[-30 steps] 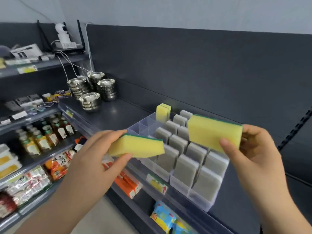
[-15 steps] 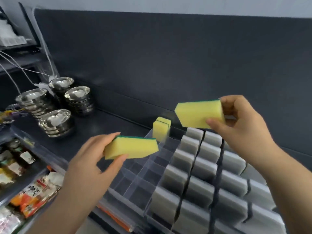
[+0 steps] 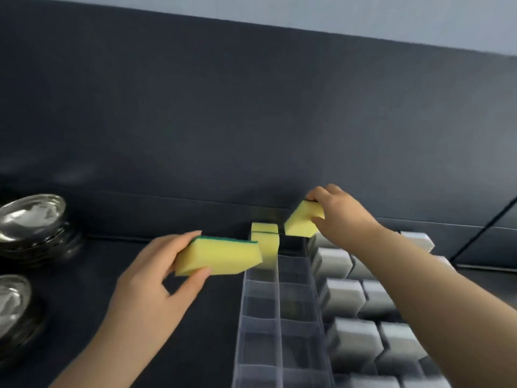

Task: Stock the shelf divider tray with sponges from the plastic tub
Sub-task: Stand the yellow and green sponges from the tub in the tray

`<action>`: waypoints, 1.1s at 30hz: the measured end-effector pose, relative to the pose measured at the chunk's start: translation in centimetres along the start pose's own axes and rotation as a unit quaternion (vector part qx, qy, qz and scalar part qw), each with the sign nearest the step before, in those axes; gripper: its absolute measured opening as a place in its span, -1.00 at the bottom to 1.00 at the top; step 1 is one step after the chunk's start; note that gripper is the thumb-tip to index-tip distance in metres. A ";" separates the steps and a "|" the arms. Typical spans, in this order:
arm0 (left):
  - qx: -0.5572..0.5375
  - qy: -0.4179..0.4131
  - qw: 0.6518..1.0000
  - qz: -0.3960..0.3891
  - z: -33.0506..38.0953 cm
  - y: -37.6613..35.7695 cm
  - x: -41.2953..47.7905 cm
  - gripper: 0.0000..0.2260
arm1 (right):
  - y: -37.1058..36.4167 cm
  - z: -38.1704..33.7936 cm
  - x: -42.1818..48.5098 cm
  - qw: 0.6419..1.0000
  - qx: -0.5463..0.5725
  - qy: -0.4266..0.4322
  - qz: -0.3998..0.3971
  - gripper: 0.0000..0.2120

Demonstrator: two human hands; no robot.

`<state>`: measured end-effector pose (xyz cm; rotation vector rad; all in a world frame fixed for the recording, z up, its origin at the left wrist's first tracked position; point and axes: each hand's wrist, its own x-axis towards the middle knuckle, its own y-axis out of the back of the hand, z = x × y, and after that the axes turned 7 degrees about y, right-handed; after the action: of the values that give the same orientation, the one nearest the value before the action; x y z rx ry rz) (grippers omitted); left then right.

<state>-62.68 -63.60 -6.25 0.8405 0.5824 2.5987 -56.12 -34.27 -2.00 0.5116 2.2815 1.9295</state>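
Since half a second ago the right hand (image 3: 340,217) has reached forward and down toward the back of the shelf, and my view has closed in with it, so the stacked steel bowls (image 3: 30,219) have slid to the far left edge. That hand pinches a yellow sponge (image 3: 303,221) between the thumb on the near face and the fingers curled over the far edge. The sponge is tilted, its lower corner dipping over the rearmost cell of the second column of the clear divider tray (image 3: 279,317). I cannot tell from here whether it touches the cell wall yet. Just to its left, two standing sponges (image 3: 265,242) sit upright, pressed together, in the back cell of the tray's leftmost column. The left hand (image 3: 148,278) has drifted closer to the tray too and grips a second sponge (image 3: 221,254), thumb underneath and fingers across the top, with the green scouring face up. This one lies roughly level in the air above the dark shelf (image 3: 84,289), and its right end overlaps the front of the standing pair in my view. To the right of the two clear columns, rows of grey sponges (image 3: 344,298) fill the neighbouring columns, partly hidden behind the right forearm. Behind everything runs the dark back panel (image 3: 251,121). The near part of the tray is blurred.
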 end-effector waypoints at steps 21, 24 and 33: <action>-0.037 0.017 0.999 -0.010 -3.9 1.7 3.0 -0.59 | -5.4 -0.8 3.4 0.988 -0.138 0.030 -0.056 -0.64; -0.025 0.024 0.999 0.001 -3.7 1.5 2.4 -0.58 | -5.4 -0.6 3.6 0.993 -0.099 0.027 -0.053 -0.64; 0.006 0.027 1.000 0.001 -3.1 1.3 0.3 -0.57 | -5.6 -0.4 3.3 0.984 -0.144 0.082 -0.060 -0.72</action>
<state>-65.07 -65.38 -7.75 0.7780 0.6135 2.6283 -60.37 -34.37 -6.99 0.1846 2.0124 2.2600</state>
